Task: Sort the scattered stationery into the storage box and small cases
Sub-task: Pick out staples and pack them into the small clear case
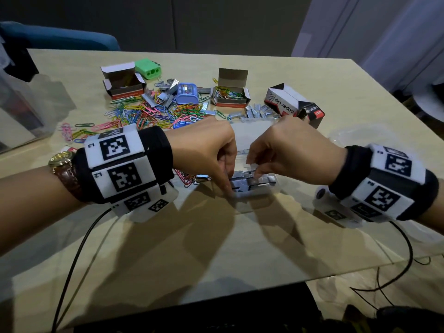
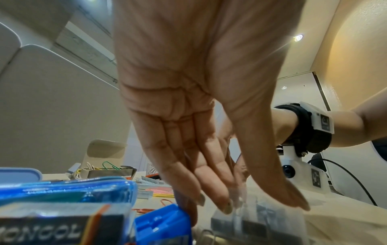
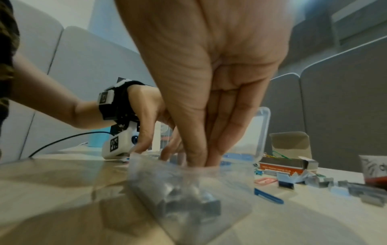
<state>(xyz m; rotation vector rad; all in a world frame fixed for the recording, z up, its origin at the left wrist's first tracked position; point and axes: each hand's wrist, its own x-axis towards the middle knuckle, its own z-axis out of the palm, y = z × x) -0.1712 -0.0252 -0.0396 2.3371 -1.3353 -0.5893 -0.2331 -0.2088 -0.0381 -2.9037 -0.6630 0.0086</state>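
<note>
A small clear case with its lid standing open sits at the table's middle, with grey staple strips inside. My left hand rests straight fingertips on the case's left front corner; in the left wrist view the left hand has its thumb and fingers standing either side of the case. My right hand reaches down into the case. In the right wrist view the right hand brings thumb and fingertips together on a staple strip inside the case.
Coloured paper clips lie spread behind the hands, with loose staples to their right. Open cardboard boxes, paper clip cartons, a green sharpener and a blue sharpener stand further back. A clear storage box stands at far left.
</note>
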